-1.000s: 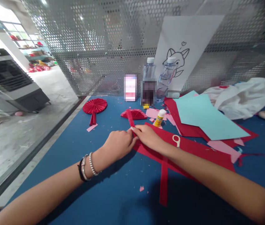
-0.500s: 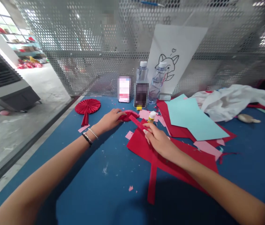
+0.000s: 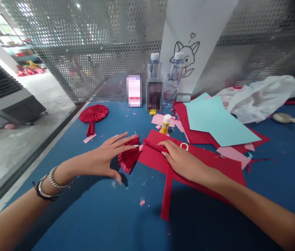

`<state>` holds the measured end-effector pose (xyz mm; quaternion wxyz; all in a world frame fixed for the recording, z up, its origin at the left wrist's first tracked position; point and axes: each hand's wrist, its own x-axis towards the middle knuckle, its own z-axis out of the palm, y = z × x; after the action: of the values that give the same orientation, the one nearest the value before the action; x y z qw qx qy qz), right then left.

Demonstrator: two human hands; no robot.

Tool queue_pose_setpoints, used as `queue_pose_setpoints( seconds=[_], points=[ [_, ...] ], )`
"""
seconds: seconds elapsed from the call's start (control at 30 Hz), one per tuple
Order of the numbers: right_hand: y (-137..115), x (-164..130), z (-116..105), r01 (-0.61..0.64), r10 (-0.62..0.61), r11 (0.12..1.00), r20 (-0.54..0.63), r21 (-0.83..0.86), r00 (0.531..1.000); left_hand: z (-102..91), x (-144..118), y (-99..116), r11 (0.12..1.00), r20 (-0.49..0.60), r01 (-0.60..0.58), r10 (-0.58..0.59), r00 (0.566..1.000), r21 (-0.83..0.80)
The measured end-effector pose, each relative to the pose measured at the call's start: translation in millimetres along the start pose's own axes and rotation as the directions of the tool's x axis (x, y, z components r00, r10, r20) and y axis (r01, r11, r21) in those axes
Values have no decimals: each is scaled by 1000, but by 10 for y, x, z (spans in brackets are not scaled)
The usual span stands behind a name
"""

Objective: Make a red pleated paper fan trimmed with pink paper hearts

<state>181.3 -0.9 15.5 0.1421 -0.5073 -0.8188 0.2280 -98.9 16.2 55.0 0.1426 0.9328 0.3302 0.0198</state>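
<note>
A pleated red paper fan point(image 3: 129, 159) lies partly spread on the blue table, its upper part hidden by fingers. Over it hovers my left hand point(image 3: 102, 155), fingers stretched and thumb apart; whether the fingertips touch the pleats I cannot tell. My right hand point(image 3: 180, 157) pinches a narrow folded red paper strip point(image 3: 152, 144) that points left towards the fan. Beneath that hand is a large red paper sheet point(image 3: 210, 164). Another red strip point(image 3: 166, 198) sticks out below the sheet. Behind the right hand, a glue stick point(image 3: 165, 124) with a white cap stands upright.
A finished-looking round red paper fan point(image 3: 94, 114) with a handle lies at the left. Two clear bottles point(image 3: 172, 83) and two phones point(image 3: 134, 91) stand by the perforated metal panel. Light blue paper point(image 3: 215, 120), pink scraps and white plastic point(image 3: 259, 99) occupy the right.
My left hand has let go of the bunched fan and opened; the fan now lies fanned out nearer to me. My right hand still holds the strip, slightly lower. The view has shifted.
</note>
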Motion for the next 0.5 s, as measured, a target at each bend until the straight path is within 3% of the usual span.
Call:
queue_pose_setpoints(
  seconds=[0.2, 0.33, 0.5],
  points=[
    [-22, -155, 59, 42, -40, 996, 30, -75, 999, 180, 150, -127, 994, 47, -76, 80, 996, -84],
    [-35, -175, 47, 65, -62, 994, 37, -93, 997, 288, 242, -126, 989, -35, -49, 45, 998, -138],
    [-30, -131, 44, 41, -39, 998, 59, -41, 997, 386, 257, -14, 1000, -117, 0, -2, 993, -11]
  ],
)
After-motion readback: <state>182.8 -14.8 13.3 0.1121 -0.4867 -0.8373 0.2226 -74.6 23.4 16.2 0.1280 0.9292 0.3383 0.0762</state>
